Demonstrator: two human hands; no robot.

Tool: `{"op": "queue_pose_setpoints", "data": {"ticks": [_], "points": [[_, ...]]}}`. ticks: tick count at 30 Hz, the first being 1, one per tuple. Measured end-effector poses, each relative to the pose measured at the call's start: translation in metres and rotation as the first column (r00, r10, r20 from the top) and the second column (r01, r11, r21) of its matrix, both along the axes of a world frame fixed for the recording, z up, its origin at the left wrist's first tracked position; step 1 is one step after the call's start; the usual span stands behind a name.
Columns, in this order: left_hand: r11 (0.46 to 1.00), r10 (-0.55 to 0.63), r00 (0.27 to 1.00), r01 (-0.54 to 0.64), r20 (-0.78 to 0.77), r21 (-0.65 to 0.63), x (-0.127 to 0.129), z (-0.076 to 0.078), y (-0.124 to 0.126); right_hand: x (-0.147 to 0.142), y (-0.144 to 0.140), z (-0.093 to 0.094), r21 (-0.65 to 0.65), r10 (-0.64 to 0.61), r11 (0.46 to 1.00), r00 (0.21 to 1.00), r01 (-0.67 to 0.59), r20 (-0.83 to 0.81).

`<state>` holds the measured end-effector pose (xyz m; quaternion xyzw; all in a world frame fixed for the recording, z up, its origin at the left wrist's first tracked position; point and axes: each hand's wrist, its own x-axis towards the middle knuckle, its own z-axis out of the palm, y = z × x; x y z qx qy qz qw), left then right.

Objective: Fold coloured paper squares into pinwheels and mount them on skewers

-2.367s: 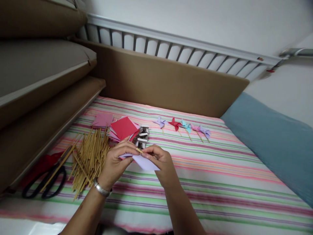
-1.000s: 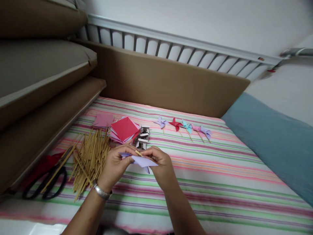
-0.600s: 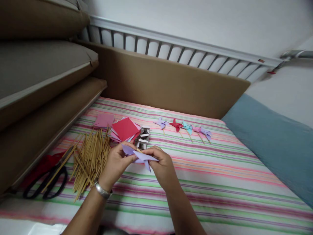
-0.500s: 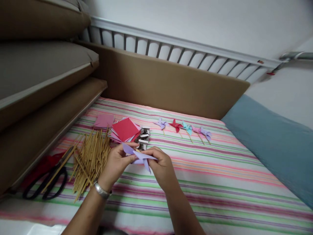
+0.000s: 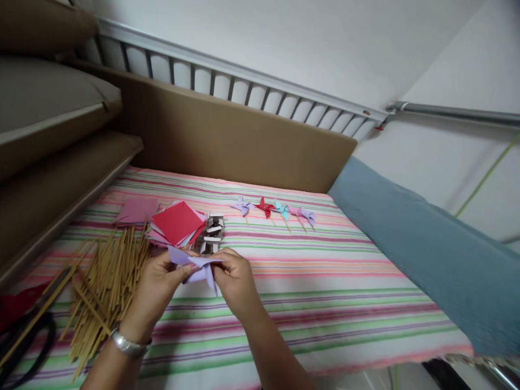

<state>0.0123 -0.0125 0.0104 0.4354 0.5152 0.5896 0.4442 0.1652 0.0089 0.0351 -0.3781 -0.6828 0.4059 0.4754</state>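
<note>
A lavender paper pinwheel (image 5: 199, 265) is held between both hands above the striped cloth. My left hand (image 5: 160, 279) pinches its left side, thumb on the near face. At its right side, the fingers of my right hand (image 5: 233, 276) are closed on the paper. Whether a stick is attached underneath is hidden. Just beyond the hands lie a stack of paper squares (image 5: 179, 222), red on top, and a small pile of metal-and-white pieces (image 5: 213, 230). Left of my left hand, thin wooden sticks (image 5: 111, 287) are heaped loosely.
Several finished pinwheels on sticks (image 5: 280, 208) lie in a row farther back. Pink squares (image 5: 136, 210) rest at the back left. Black-handled scissors (image 5: 32, 346) lie at the left edge. A brown board (image 5: 235, 146) stands behind, and stacked cushions (image 5: 60, 103) rise on the left.
The view has swung right, so everything appears farther left. The pinwheel has tilted slightly in my hands, and the yellowish stick tip seen at its centre before no longer shows.
</note>
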Motion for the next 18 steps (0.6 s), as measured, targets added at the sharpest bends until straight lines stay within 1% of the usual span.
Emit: {"op": "queue_pose_setpoints", "data": {"ticks": [5, 9, 14, 18], "points": [[1.000, 0.005, 1.000, -0.005, -0.005, -0.031, -0.0029, -0.0043, 0.0019, -0.0017, 0.0008, -0.0057, 0.001, -0.011, 1.000, 1.000, 0.011, 0.001], [0.998, 0.020, 0.999, -0.022, -0.035, -0.062, -0.0048, -0.0045, 0.0026, -0.0034, 0.0014, -0.0089, 0.022, -0.017, 1.000, 1.000, 0.018, -0.004], [0.995, 0.062, 0.998, -0.062, 0.003, -0.080, -0.0039, -0.0034, 0.0047, -0.0055, 0.0000, -0.0103, 0.031, -0.046, 0.998, 0.999, 0.046, 0.010], [0.994, 0.054, 0.999, -0.053, 0.009, -0.098, -0.0042, -0.0036, 0.0078, -0.0070, -0.0002, -0.0102, 0.027, -0.043, 0.999, 0.999, 0.043, 0.013]]}}
